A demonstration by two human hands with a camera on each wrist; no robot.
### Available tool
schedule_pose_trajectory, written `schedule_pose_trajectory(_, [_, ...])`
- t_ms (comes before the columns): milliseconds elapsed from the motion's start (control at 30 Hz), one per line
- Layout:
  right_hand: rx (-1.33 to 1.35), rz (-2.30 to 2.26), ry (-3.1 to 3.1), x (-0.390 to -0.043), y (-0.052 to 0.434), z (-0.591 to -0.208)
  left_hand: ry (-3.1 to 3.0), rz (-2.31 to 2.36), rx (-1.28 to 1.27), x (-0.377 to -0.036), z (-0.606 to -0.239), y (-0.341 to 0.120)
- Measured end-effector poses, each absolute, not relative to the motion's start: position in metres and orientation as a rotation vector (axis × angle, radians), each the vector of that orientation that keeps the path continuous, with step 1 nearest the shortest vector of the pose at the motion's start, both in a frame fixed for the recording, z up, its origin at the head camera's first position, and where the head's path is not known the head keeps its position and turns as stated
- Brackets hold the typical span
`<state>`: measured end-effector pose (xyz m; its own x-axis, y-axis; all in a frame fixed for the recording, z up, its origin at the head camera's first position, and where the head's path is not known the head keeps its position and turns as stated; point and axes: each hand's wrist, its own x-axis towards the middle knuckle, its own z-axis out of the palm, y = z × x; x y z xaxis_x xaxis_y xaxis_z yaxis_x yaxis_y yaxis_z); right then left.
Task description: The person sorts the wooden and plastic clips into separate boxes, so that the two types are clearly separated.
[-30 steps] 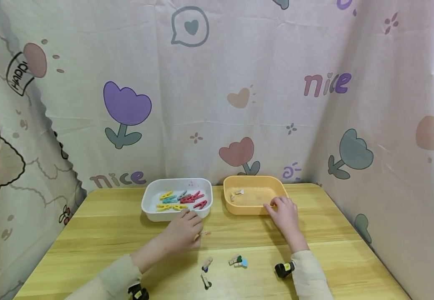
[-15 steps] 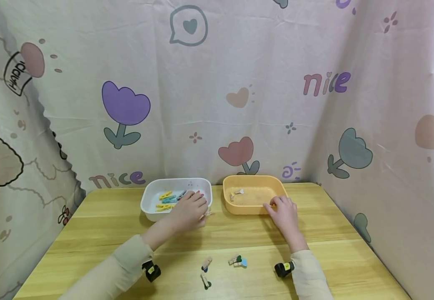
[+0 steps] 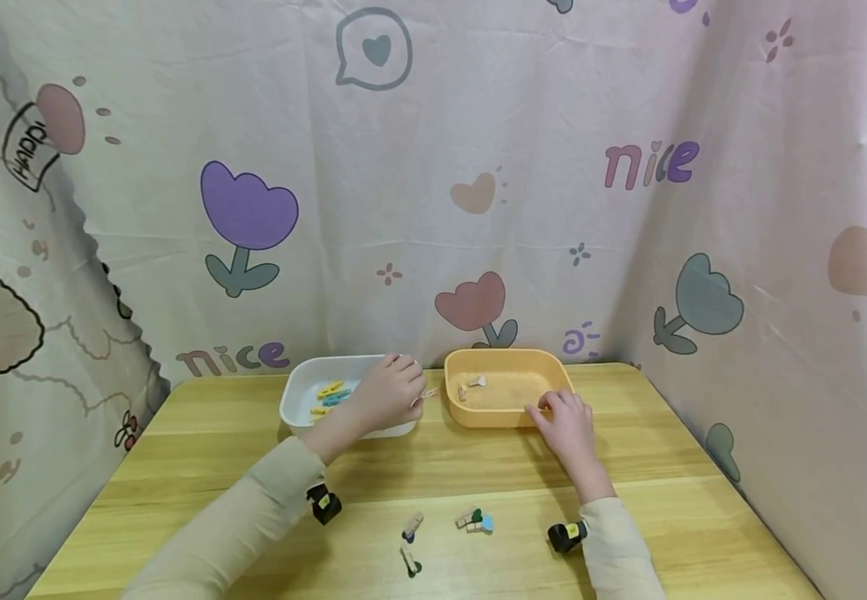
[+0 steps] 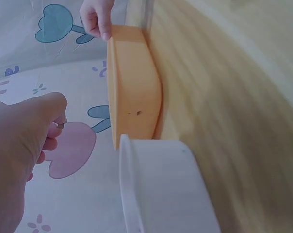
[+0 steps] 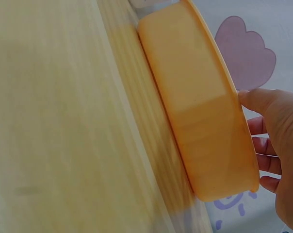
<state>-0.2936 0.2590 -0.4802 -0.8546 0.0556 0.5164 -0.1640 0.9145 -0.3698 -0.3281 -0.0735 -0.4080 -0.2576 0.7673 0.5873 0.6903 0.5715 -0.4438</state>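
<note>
My left hand (image 3: 390, 393) is over the right part of the white tray (image 3: 293, 398), pinching a small wooden clothespin (image 3: 426, 395) whose end points right. In the left wrist view only a bit of that clothespin (image 4: 62, 125) shows at the fingertips. My right hand (image 3: 570, 423) grips the near right rim of the orange tray (image 3: 493, 418), thumb outside and fingers over the inner side. Two small wooden clothespins (image 3: 477, 382) lie in that tray's left part. Yellow and teal clothespins (image 3: 336, 397) show in the white tray; the left hand and forearm hide the rest.
Nearer on the wooden table (image 3: 373, 467) lie several wooden clothespins with coloured ends, among them one with a light blue end (image 3: 481, 525) and one with a dark blue end (image 3: 413, 527). A printed curtain (image 3: 373, 208) stands behind the trays.
My left hand has moved forward and up with the clothespin, from the white tray's near edge to above its right part. My right hand has stayed on the orange tray's rim.
</note>
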Motion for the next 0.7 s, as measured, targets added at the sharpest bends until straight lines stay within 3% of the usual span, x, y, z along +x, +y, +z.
schedule_pose_trajectory(700, [0.082, 0.543, -2.547, -0.294, 0.26, -0.478, -2.265, 0.004, -1.045, -0.366, -0.395, -0.021])
